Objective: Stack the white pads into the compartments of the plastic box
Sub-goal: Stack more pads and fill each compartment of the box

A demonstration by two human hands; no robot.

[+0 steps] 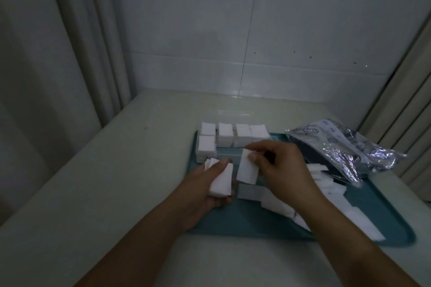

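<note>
A clear plastic box (227,152) stands at the far left of a teal tray (245,223), with stacks of white pads (242,134) filling its far compartments. My left hand (210,191) grips a small stack of pads (221,182) just in front of the box. My right hand (277,165) pinches a single white pad (247,170) by its top edge, held beside the left hand's stack and over the box's near side. Loose pads (326,184) lie scattered on the tray under and right of my right forearm.
A crumpled silver foil bag (345,147) lies at the tray's far right corner. The tray sits on a pale table (116,170) against a tiled wall, with a curtain at the left and another at the right.
</note>
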